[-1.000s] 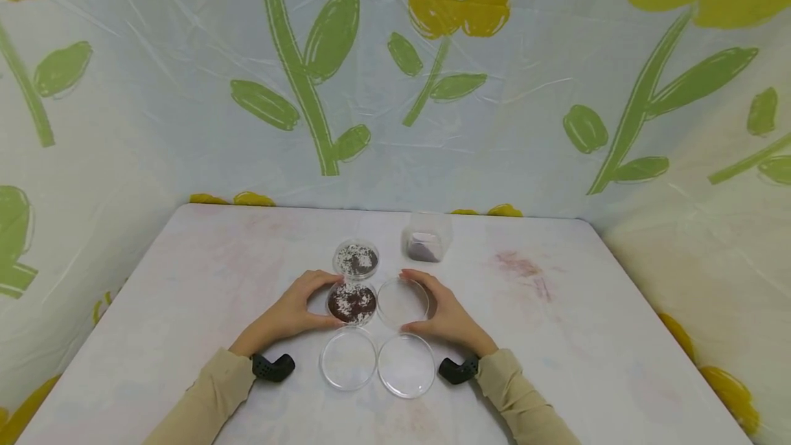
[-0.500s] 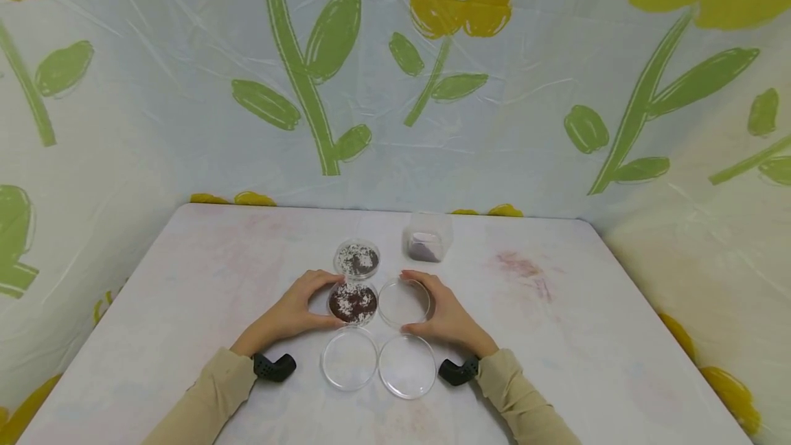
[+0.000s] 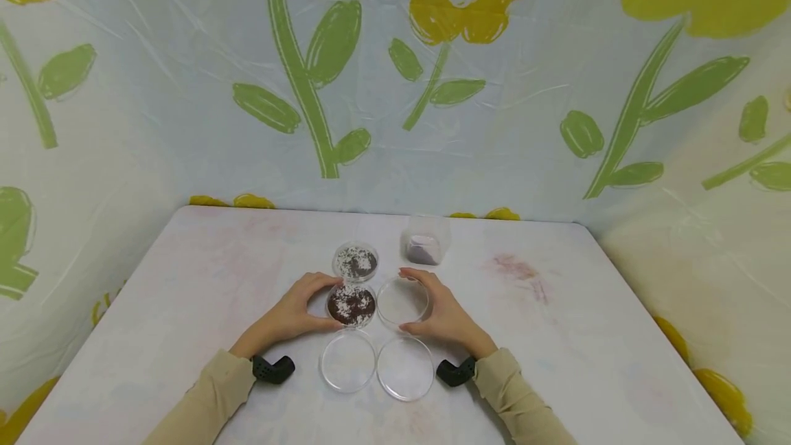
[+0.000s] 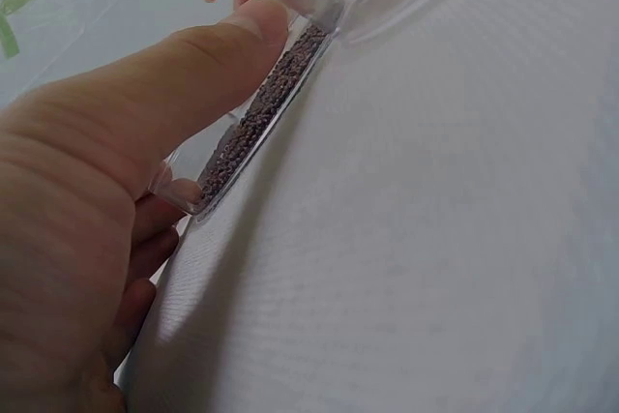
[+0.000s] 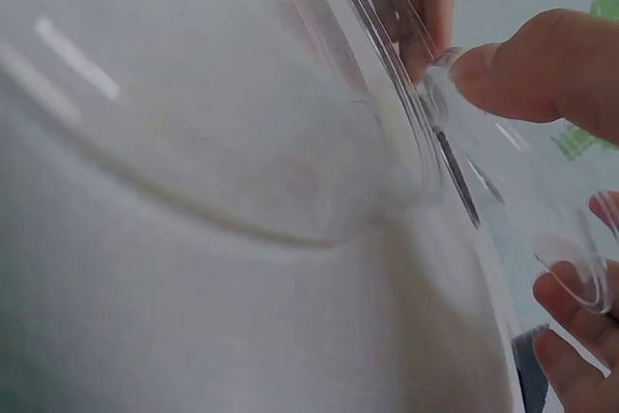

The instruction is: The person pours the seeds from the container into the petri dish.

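My left hand (image 3: 287, 314) grips a round clear petri dish (image 3: 351, 306) by its sides, thumb at the near edge and fingers at the far edge. Dark brown granules with white specks on top fill its bottom, and the granule layer (image 4: 263, 108) shows through the wall in the left wrist view. On the right, my right hand (image 3: 450, 318) holds a clear petri dish part (image 3: 403, 302) with nothing in it, thumb (image 5: 522, 70) at its near rim. The two dishes lie side by side, their rims close together.
Behind the held dishes stands another petri dish (image 3: 355, 263) of dark granules and white specks. Nearer me lie two clear round dish parts, a left one (image 3: 348, 361) and a right one (image 3: 405, 368). A translucent container (image 3: 424, 247) of pale material stands at the back.
The head view has shifted very slightly. Both hands keep their hold, and the dishes stay in the same places.
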Motion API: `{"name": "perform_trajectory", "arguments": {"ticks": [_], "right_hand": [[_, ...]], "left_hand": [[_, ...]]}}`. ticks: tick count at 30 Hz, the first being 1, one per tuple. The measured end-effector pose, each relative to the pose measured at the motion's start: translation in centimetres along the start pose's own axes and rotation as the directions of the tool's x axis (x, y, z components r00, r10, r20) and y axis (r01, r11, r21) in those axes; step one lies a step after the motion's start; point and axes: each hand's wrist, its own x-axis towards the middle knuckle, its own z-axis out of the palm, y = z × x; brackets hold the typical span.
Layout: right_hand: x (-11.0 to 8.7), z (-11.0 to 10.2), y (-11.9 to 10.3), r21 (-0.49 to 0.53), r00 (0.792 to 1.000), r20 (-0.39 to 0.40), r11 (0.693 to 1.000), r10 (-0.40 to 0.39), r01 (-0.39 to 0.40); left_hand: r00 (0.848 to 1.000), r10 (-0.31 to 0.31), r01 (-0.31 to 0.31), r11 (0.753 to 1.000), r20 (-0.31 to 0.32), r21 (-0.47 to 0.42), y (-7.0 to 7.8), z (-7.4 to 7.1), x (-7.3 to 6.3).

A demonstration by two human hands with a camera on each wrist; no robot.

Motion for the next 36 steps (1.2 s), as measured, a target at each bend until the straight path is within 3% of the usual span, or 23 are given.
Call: {"name": "perform_trajectory", "arguments": {"ticks": [7,11,16,20,27,36], "right_hand": [[0.9,-1.2,-4.2,0.054,0.999,-0.004,0.997,-0.054,0.054],[1.4,-1.4,-5.0,0.079,0.999,0.001,0.996,-0.045,0.045],[2.1,-1.3,-5.6,0.113,1.0,0.017,0.993,-0.023,0.021],[2.8,-0.5,-4.2,0.096,0.999,0.031,0.995,-0.037,0.034],[3.8,-0.2,-6.2,0.121,0.997,0.066,0.992,-0.045,0.037],[4.9,1.5,-4.3,0.068,0.992,0.113,0.996,-0.06,0.052]], "left_hand": [[1.0,0.002,-0.002,1.0,-0.007,-0.001,-0.2,0.1,0.0],[1.0,-0.016,0.016,1.0,0.004,-0.005,-0.2,0.1,0.0],[0.999,-0.033,0.033,0.999,0.012,-0.01,-0.2,0.0,0.0],[1.0,-0.03,0.03,1.0,0.009,-0.006,-0.2,0.1,0.0],[1.0,-0.01,0.01,1.0,0.007,0.003,-0.1,0.1,0.1],[1.0,0.005,-0.005,1.0,0.016,0.009,-0.1,0.0,0.0]]}}
